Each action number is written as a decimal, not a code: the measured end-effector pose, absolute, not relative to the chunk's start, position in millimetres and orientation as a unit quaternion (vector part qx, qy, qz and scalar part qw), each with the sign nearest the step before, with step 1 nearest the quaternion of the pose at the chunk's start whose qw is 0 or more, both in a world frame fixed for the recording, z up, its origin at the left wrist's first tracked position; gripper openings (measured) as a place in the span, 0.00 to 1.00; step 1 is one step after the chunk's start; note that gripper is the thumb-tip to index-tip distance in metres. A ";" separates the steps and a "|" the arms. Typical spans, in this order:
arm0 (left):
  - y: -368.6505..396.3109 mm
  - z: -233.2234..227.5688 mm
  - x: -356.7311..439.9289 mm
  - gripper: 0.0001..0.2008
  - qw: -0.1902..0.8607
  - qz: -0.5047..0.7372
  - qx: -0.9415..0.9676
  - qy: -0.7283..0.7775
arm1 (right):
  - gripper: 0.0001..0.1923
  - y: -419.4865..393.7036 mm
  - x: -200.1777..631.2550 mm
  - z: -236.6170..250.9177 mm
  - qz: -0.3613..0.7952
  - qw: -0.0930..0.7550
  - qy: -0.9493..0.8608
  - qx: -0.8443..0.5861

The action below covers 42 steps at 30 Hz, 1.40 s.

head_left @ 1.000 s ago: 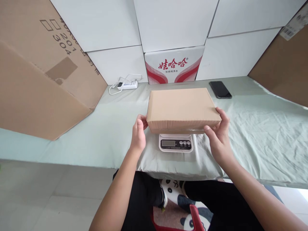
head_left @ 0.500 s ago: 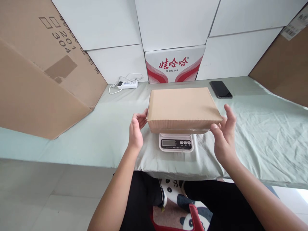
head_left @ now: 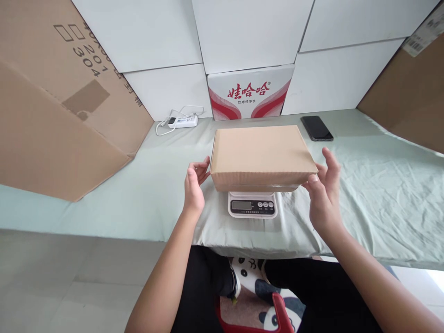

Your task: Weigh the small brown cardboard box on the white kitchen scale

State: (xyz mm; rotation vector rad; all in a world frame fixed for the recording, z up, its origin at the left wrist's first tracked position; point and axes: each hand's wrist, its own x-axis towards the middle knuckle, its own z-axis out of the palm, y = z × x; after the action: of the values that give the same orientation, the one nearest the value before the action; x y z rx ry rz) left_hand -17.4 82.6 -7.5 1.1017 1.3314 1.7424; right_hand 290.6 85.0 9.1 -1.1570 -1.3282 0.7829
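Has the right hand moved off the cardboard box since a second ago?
Yes. The right hand has opened and drawn slightly right, off the cardboard box resting on the scale.

The cardboard box (head_left: pixel 261 156) hides the platform of the scale (head_left: pixel 252 205), and the display at its 6 o'clock side is too small to read. At 9 o'clock, the large carton (head_left: pixel 52 106) runs off the frame's edge, as does the brown carton (head_left: pixel 409 97) at 3 o'clock.
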 end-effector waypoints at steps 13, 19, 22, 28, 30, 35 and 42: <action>84.2 -9.4 -17.1 0.39 0.336 0.662 0.437 0.509 | 0.37 85.2 289.8 8.5 0.347 0.560 -0.567 -0.494; 82.5 -9.2 -15.1 0.39 0.341 0.650 0.453 0.506 | 0.35 85.3 289.9 8.1 0.355 0.556 -0.571 -0.489; 81.6 -9.1 -13.7 0.39 0.341 0.644 0.460 0.507 | 0.35 86.0 290.4 7.4 0.369 0.554 -0.564 -0.488; 82.2 -9.4 -11.5 0.40 0.335 0.641 0.467 0.509 | 0.35 86.4 289.0 7.4 0.383 0.553 -0.556 -0.488; 82.2 -9.9 -11.1 0.39 0.334 0.638 0.469 0.512 | 0.35 86.4 288.0 8.2 0.383 0.552 -0.559 -0.486; 82.5 -11.4 -11.5 0.38 0.331 0.636 0.473 0.512 | 0.35 86.9 287.7 9.0 0.389 0.553 -0.554 -0.485; 83.3 -13.6 -11.8 0.38 0.337 0.636 0.468 0.513 | 0.36 87.8 288.8 8.6 0.400 0.553 -0.541 -0.491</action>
State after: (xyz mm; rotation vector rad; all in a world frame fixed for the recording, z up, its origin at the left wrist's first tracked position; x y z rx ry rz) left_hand -11.8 83.3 -13.6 1.2184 1.3382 1.6566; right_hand 288.8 87.8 8.6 -1.1596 -1.2798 0.9455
